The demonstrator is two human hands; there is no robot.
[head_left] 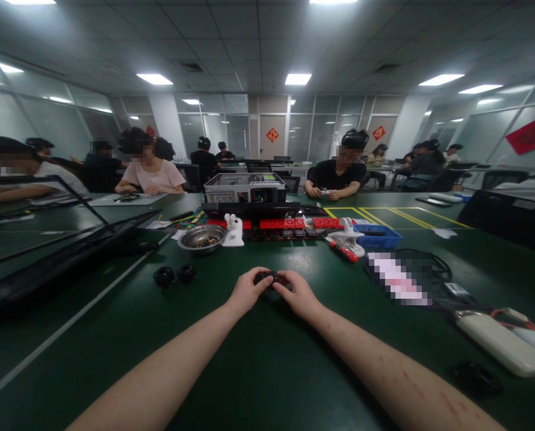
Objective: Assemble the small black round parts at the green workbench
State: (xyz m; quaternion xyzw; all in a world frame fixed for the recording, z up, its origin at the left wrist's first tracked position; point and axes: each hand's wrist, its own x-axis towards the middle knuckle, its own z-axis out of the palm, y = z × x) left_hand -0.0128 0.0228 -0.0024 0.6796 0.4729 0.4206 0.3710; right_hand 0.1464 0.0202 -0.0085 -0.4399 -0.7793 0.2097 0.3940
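My left hand [246, 291] and my right hand [300, 293] meet over the green table [267, 359], both with fingers closed on one small black round part [268, 277] held between them just above the surface. Two similar black round parts [174, 275] lie on the table to the left of my hands. A metal bowl [201, 237] with small pieces in it stands farther back, beside a white holder [234, 230].
An open computer case [245, 188] sits behind a red and black strip [285, 224]. A red-handled screwdriver [343, 251] and blue tray [377, 237] lie right of centre. A white power bank [503, 344] with cables lies at right, a black panel [61, 257] at left. Other people sit across the table.
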